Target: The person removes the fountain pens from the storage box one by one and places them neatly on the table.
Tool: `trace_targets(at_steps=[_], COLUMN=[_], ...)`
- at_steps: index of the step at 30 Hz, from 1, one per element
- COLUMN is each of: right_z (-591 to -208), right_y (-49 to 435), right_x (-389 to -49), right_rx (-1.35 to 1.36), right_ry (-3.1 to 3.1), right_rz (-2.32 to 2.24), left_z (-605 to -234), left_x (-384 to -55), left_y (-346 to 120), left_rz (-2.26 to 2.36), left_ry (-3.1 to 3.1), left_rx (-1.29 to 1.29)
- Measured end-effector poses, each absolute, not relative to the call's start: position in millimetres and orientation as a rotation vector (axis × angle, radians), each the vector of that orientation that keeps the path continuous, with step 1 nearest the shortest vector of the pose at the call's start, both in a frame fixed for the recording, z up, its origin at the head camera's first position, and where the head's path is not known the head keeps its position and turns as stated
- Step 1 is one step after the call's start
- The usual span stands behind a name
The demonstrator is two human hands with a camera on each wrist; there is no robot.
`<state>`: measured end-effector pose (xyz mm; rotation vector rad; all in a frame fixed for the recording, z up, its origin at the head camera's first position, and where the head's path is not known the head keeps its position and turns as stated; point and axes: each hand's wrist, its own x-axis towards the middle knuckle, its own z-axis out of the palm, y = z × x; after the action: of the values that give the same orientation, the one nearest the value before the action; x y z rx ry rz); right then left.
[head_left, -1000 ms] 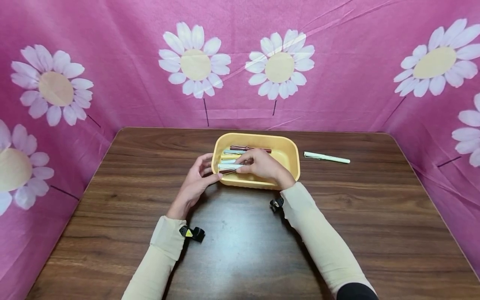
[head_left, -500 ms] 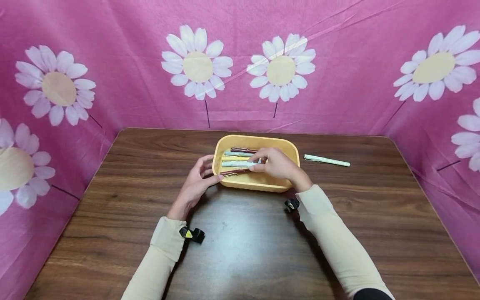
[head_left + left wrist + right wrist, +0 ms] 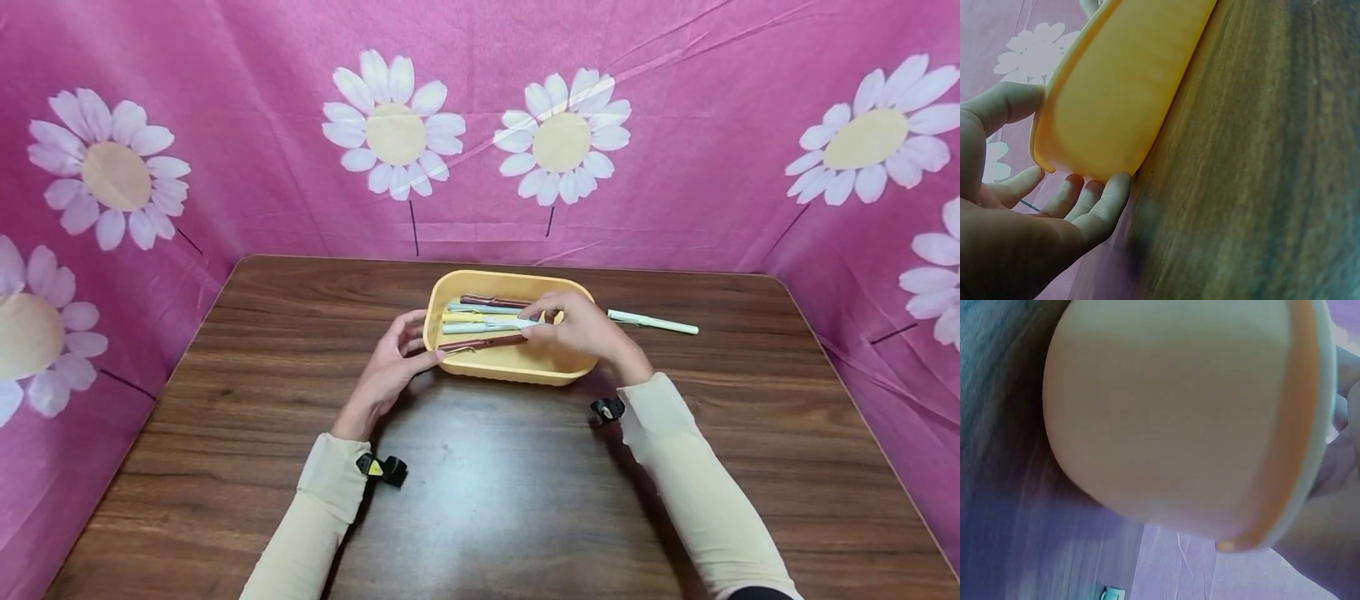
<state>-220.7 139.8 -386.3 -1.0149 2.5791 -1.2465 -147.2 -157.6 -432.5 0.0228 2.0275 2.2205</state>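
The left hand (image 3: 392, 357) holds the yellow tray (image 3: 510, 373) by its corner, fingers spread — presumably to keep it steady on the desk (image 3: 465, 492) — while the right hand (image 3: 581, 327) seems to pinch the pale blue pen (image 3: 468, 328) inside, laid lengthwise, likely so it fits beside the yellow pen (image 3: 462, 317).

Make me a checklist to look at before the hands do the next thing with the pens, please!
1. Left hand holding the yellow tray: ok, thumb and fingers at its left end.
2. Right hand at a pale pen: ok, fingertips at its right end.
3. Firm grip on that pen: cannot tell.
4. Brown pen inside the tray: ok, nearest the person.
5. Every pen inside: not ok, the mint pen lies on the table, right of the tray.
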Motion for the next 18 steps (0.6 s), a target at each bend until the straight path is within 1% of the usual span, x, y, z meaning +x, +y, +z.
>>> trace_targets(at_steps=[10, 18], right_z=[-379.5, -378.1], right_y=[158.3, 173.6], right_x=[-216.3, -216.9], right_rx=[-0.886, -0.917], right_ry=[2.619, 2.627], right_rz=[-1.244, -1.225], left_z=[-431.0, -431.7], left_x=[-146.3, -146.9], left_y=[-158.0, -158.0], left_rz=[2.211, 2.202], left_ry=[2.028, 2.034], left_rx=[0.029, 0.022])
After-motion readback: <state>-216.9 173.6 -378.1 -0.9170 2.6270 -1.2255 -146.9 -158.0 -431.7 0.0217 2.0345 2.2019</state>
